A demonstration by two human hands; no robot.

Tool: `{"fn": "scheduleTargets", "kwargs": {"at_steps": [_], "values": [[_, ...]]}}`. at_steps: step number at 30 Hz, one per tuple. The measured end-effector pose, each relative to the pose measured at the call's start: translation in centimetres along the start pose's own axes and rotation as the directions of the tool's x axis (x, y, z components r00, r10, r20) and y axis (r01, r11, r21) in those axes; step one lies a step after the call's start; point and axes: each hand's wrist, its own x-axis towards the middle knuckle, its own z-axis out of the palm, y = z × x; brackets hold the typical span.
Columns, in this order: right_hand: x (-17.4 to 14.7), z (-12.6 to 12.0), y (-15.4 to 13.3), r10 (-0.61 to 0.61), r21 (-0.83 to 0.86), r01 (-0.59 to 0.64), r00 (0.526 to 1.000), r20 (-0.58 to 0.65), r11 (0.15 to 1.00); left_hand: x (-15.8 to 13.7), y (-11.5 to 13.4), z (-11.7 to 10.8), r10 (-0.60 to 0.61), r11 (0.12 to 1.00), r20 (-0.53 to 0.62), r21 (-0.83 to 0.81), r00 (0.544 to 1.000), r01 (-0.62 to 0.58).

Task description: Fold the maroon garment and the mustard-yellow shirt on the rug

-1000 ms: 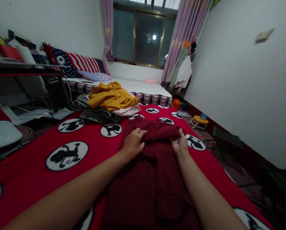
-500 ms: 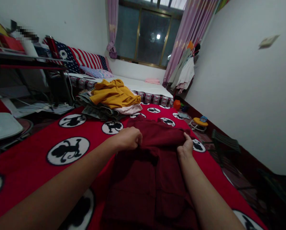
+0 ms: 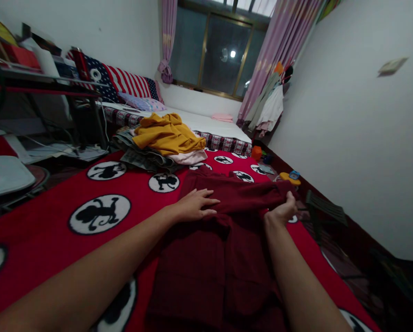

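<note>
A dark red garment [image 3: 192, 267] lies spread on the red blanket; whether it is a top or trousers I cannot tell. Across its far part runs a sleeve-like length of the same cloth [image 3: 244, 196]. My left hand [image 3: 197, 205] rests flat on this part, palm down, fingers spread. At the right end, my right hand [image 3: 284, 208] pinches the cloth's edge and holds it out over the blanket's right side. Beyond my left hand sits a heap of clothes, with a mustard-yellow garment [image 3: 168, 133] on top.
The red blanket [image 3: 54, 267] bears black-and-white monkey patches. A white-topped bed [image 3: 189, 119] stands beneath the window. To the left is a cluttered desk [image 3: 47, 83]; on the right are a yellow stool [image 3: 289, 178] and a dark folding stool [image 3: 326, 207]. Clothes [image 3: 270, 106] hang by the curtain.
My left hand has gone from a closed grip on the cloth to lying flat with fingers spread. My right hand has moved right, drawing the cloth's end outward.
</note>
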Motion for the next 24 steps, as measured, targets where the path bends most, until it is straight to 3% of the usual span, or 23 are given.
{"fn": "scheduleTargets", "kwargs": {"at_steps": [3, 5, 6, 7, 9, 11, 12, 15, 19, 20, 21, 24], "values": [[-3.0, 1.7, -0.8, -0.043, -0.158, 0.084, 0.967, 0.251, 0.984, 0.0, -0.3, -0.5, 0.006, 0.998, 0.018, -0.056, 1.000, -0.005], [-4.6, 2.4, -1.1, 0.059, -0.309, 0.114, 0.864, 0.500, 0.944, 0.1, -0.7, -1.4, -0.053, 0.989, -0.058, -0.142, 0.997, 0.044], [-5.1, 2.6, -1.2, 0.077, -0.367, 0.158, 0.831, 0.550, 0.917, 0.2, -0.9, -1.9, -0.117, 0.979, -0.136, -0.180, 0.984, 0.091], [-5.4, 2.6, -1.2, 0.065, -0.408, 0.210, 0.823, 0.564, 0.889, 0.2, -1.2, -2.3, -0.192, 0.967, -0.234, -0.211, 0.953, 0.143], [-5.3, 2.4, -1.0, 0.004, -0.466, 0.304, 0.834, 0.551, 0.831, 0.3, -1.5, -3.0, -0.289, 0.951, -0.447, -0.237, 0.847, 0.200], [-5.0, 1.9, -0.7, -0.037, -0.494, 0.380, 0.820, 0.572, 0.782, 0.3, -1.4, -3.1, -0.256, 0.964, -0.592, -0.218, 0.764, 0.155], [-4.9, 1.7, -0.5, -0.047, -0.494, 0.416, 0.798, 0.600, 0.763, 0.3, -1.3, -2.9, -0.210, 0.974, -0.621, -0.200, 0.756, 0.107], [-5.1, 1.3, -0.1, 0.000, -0.495, 0.502, 0.702, 0.712, 0.709, 0.3, -0.5, -1.8, -0.043, 0.988, -0.570, -0.148, 0.820, -0.051], [-5.8, 1.3, 0.1, 0.188, -0.523, 0.624, 0.522, 0.832, 0.581, 0.4, -0.2, 0.3, 0.118, 0.982, -0.349, -0.096, 0.930, -0.161], [-5.8, 1.3, 0.1, 0.224, -0.534, 0.662, 0.498, 0.838, 0.526, 0.4, -0.3, 0.8, 0.148, 0.978, -0.293, -0.095, 0.945, -0.183], [-5.9, 1.4, 0.0, 0.257, -0.558, 0.684, 0.499, 0.828, 0.470, 0.4, -0.4, 1.2, 0.169, 0.975, -0.250, -0.100, 0.953, -0.199], [-6.0, 1.8, -0.4, 0.213, -0.643, 0.675, 0.612, 0.762, 0.361, 0.3, -0.6, 1.9, 0.176, 0.971, -0.216, -0.122, 0.960, -0.206]]}}
